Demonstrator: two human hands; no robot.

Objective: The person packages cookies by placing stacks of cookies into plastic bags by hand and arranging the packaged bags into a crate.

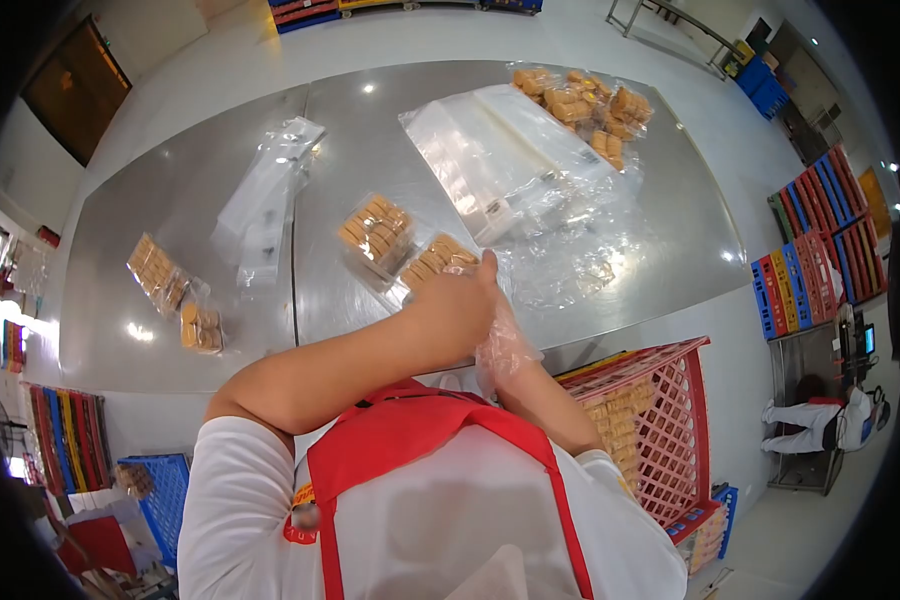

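Observation:
My left hand (455, 315) is closed over my right hand, its thumb pointing up; what its fingers grip is hidden. Clear crinkled plastic, like a loose glove, covers my right hand (505, 345), whose fingers are hidden behind the left. Just beyond my hands lies a clear pack of round biscuits (438, 260), and a second biscuit pack (377, 230) is up and left of it. A stack of clear plastic bags (500, 150) lies flat ahead to the right. Several biscuit packs (580, 100) are heaped at the far right of the steel table (350, 130).
On the table's left are more clear bags (270, 190) and two biscuit packs (157, 270). A red crate (695, 430) with biscuits stands at my right, against the table edge. Stacked crates (800, 290) and a person in white (855, 420) are farther right.

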